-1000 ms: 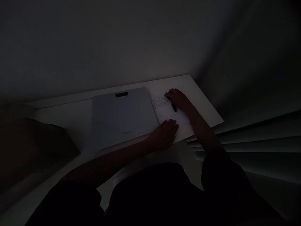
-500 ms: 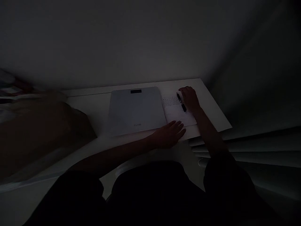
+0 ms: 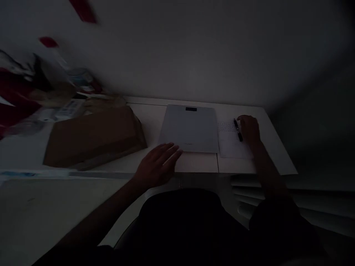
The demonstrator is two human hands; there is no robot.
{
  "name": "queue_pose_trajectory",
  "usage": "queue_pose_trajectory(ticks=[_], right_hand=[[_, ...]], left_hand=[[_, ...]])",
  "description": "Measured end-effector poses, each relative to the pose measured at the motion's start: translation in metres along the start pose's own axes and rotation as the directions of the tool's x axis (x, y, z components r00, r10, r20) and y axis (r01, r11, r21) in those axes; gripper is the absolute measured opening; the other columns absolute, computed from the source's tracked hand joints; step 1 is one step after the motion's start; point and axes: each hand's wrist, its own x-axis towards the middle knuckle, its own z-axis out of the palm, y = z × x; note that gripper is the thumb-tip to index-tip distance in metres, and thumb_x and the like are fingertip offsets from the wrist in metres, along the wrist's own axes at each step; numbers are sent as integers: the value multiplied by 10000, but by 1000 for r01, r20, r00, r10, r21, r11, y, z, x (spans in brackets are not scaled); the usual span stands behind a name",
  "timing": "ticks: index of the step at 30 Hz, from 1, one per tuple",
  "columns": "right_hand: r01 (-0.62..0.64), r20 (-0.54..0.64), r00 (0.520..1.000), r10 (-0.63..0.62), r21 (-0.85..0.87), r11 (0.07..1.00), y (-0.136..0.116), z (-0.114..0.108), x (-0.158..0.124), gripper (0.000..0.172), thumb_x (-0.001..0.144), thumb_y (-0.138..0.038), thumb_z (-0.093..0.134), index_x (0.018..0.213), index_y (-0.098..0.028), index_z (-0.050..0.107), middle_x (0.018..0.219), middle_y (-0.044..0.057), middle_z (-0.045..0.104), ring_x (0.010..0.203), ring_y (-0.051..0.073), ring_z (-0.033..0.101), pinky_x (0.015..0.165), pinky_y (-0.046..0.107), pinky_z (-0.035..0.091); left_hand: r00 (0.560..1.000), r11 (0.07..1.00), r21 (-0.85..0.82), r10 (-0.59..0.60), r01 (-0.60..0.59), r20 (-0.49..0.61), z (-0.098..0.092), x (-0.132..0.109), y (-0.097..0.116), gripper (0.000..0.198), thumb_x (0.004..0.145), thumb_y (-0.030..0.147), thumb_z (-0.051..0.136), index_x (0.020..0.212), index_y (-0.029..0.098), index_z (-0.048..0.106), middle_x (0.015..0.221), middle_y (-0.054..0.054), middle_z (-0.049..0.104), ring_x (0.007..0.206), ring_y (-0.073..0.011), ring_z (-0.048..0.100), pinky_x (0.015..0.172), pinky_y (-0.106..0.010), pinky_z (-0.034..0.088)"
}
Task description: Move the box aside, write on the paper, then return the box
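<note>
The scene is very dim. My left hand [image 3: 158, 166] hangs at the table's front edge with its fingers stretched out and apart, holding nothing. Its fingertips are by the near left corner of a flat, light-coloured scale [image 3: 190, 129] with a small dark display; whether they touch it is unclear. My right hand [image 3: 249, 129] rests at the right side of a sheet of paper [image 3: 234, 147] with printed rows, its fingers curled. A black pen [image 3: 237, 130] lies on the paper just left of those fingers. The inside of the right hand is hidden.
A brown cardboard box [image 3: 94, 135] stands on the white table [image 3: 194, 162] to the left. Behind it are a blurred clear container [image 3: 83, 79] and other clutter. A red item [image 3: 13, 92] is at the far left. Dark folds of curtain [image 3: 318, 199] hang at the right.
The view has swung left, bringing more of the box and clutter into sight. My left hand has moved left, from near the paper to the scale's near left corner. My right hand stays by the pen.
</note>
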Motion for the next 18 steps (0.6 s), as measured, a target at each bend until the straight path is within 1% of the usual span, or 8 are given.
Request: queue_pose_trajectory(ticks=[2,4,7,10,12,14,16,18], right_hand=[[7,-22,1000,-7,4,1000,-7,-8,2,344,964,-242,299,982,-185,637,1060,117,677,973,263,603,910,444,413],[-19,-48,999,22,54,998,-25,-16,7,322,945,-250,323,946,-191,640,989,113,678,935,264,612,868,437,434],[-9,-38,999,20,266,964,-75,-23,18,326,993,-349,351,921,-196,630,799,70,629,736,206,594,717,358,456],[91,-29,996,-88,477,874,-144,-24,29,393,1043,-395,318,934,-193,638,754,50,596,694,167,577,691,315,463],[173,-25,979,-201,620,766,-191,-21,34,407,1055,-420,312,1009,-184,641,847,68,628,799,167,615,764,311,493],[199,-19,966,-259,699,687,-233,-14,37,419,1057,-455,319,1141,-184,626,978,89,655,939,176,634,857,321,504],[196,-2,954,-299,760,620,-267,0,39,494,1041,-543,309,1266,-194,577,1170,115,632,1103,199,608,942,347,500],[143,58,949,-310,796,588,-294,19,40,625,1012,-649,249,1382,-212,501,1358,131,537,1265,225,527,1038,389,463]], left_hand=[[995,994,41,-100,101,-29,-16,-19,-9,622,827,105,543,1440,138,443,1263,-149,638,1193,-320,603,955,-456,526],[976,976,70,-199,205,-92,-32,-38,-18,673,791,116,567,1454,167,466,1256,-136,646,1173,-321,616,936,-451,529],[909,919,130,-334,373,-250,-56,-63,-33,688,747,135,581,1429,212,536,1227,-94,667,1111,-301,648,931,-434,522],[801,827,158,-445,539,-400,-79,-85,-48,586,781,164,540,1361,195,608,1235,-99,661,1136,-301,631,975,-458,491],[731,761,162,-505,628,-459,-92,-97,-57,503,832,193,513,1316,129,633,1232,-139,652,1165,-315,607,1010,-493,455],[659,710,133,-544,691,-519,-100,-107,-67,453,893,229,482,1290,71,633,1224,-170,644,1165,-309,598,1011,-495,450],[580,708,19,-563,706,-589,-102,-117,-78,443,931,266,474,1289,49,617,1233,-174,628,1161,-284,598,975,-453,481],[479,710,-159,-605,686,-636,-99,-130,-90,467,923,297,511,1308,44,583,1270,-165,601,1193,-263,581,975,-420,487]])
